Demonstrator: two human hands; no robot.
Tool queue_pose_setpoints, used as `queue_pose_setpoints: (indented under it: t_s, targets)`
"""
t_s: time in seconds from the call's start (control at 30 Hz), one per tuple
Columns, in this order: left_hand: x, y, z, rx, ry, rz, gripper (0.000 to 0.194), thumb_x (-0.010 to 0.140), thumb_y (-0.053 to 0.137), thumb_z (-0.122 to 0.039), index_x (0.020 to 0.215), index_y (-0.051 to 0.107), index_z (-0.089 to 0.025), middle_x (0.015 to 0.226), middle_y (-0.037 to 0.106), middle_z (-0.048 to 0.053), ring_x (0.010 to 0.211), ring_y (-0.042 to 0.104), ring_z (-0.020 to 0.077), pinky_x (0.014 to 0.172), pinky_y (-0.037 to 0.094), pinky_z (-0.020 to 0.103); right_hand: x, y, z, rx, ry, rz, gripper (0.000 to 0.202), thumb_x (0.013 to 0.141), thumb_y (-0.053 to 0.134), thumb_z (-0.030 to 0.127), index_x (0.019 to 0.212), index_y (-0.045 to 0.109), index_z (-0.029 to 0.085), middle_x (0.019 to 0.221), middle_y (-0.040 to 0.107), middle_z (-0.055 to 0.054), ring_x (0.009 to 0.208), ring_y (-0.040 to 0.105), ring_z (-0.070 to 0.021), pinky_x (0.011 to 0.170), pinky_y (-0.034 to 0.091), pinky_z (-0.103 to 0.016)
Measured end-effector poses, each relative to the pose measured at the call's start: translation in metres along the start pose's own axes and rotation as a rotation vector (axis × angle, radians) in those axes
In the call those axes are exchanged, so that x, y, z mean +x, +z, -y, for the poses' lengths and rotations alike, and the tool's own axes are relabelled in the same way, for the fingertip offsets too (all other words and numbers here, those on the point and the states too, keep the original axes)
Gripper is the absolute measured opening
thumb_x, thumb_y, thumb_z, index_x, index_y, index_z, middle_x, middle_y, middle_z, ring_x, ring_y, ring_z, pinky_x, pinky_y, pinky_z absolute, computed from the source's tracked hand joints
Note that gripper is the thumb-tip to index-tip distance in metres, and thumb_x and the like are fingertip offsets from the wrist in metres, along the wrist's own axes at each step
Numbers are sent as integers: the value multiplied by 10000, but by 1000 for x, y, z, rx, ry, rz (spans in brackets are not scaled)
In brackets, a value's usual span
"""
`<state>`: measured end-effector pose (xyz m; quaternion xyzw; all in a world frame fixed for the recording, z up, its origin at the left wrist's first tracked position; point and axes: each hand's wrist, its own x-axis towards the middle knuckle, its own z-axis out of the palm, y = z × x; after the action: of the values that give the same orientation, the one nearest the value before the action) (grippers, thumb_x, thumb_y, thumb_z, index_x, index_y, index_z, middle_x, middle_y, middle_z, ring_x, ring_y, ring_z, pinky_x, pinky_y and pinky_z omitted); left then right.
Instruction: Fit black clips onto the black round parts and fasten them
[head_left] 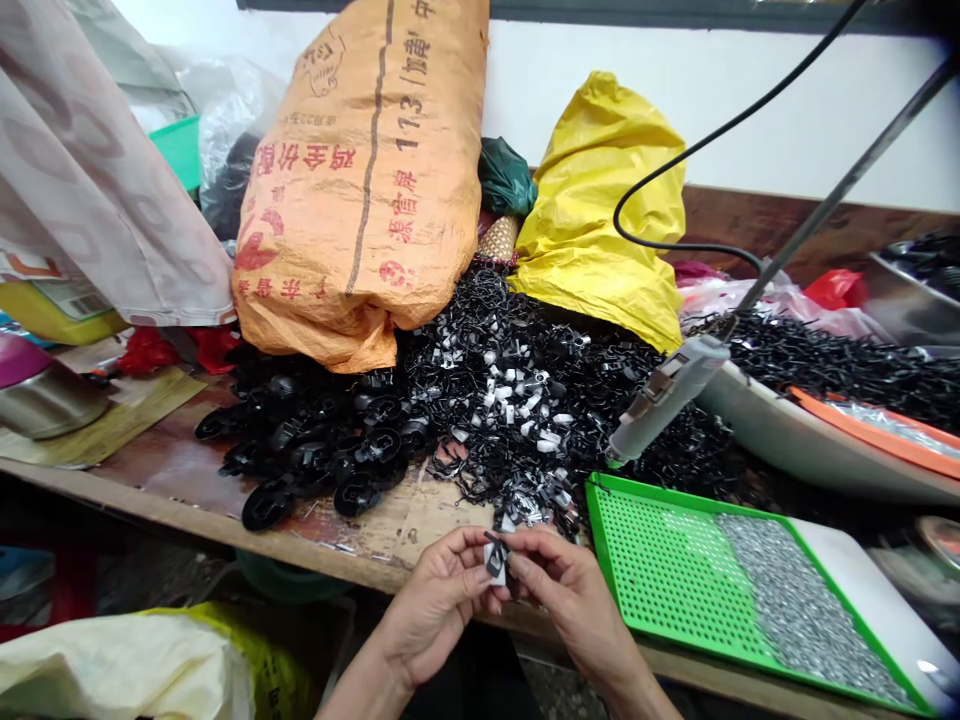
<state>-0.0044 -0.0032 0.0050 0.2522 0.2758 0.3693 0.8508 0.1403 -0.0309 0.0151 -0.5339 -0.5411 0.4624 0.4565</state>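
My left hand (442,595) pinches a small white block (495,565) at the table's front edge. A thin black plastic piece (496,550) lies against the block, partly covered by fingers. From the other side, the thumb and forefinger of my right hand (559,575) close on the same small parts. Just beyond my fingers is a heap of small white pieces (517,395) mixed with thin black strips (465,480). Round black plastic housings (356,490) are piled to the left of it.
A green perforated tray (660,560) holding many small metal screws (806,605) is at right. Above its corner hangs a grey electric screwdriver (667,395) on a rod, with a black cable. An orange sack (360,190) and a yellow bag (600,210) stand behind. A steel cup (49,390) sits left.
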Motion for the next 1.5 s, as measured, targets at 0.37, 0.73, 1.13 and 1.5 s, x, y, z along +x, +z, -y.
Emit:
queue_pose_setpoints:
  t_s: [0.37, 0.73, 1.13, 1.5]
  targets:
    - [-13, 6, 6, 229, -46, -71, 264, 604, 609, -83, 868, 598, -87, 628, 575, 29, 557, 526, 108, 563, 405, 249, -13, -13, 0, -398, -237, 136, 192, 791, 427, 176, 848, 610, 190, 690, 511, -28, 664, 495, -136, 591, 389, -244]
    - [-19, 11, 3, 353, 24, -303, 257, 572, 604, -111, 828, 579, -109, 550, 544, -23, 474, 499, 92, 504, 384, 228, 4, -16, 4, -536, -163, 117, 168, 795, 431, 186, 778, 599, 175, 743, 538, -25, 710, 504, -127, 636, 383, -230]
    - [-17, -5, 1, 178, 50, -311, 216, 637, 563, -98, 843, 505, -121, 625, 571, 0, 577, 542, 103, 579, 406, 235, 71, -11, -8, -799, -230, 100, 245, 759, 385, 69, 905, 563, 154, 837, 557, -45, 776, 515, -129, 704, 383, -224]
    - [-15, -5, -1, 153, 43, -339, 210, 659, 566, -119, 858, 497, -114, 634, 565, 2, 568, 550, 100, 573, 415, 228, 16, -36, 8, -1124, -171, 208, 207, 774, 418, 137, 630, 562, 169, 678, 539, -26, 668, 490, -140, 597, 333, -240]
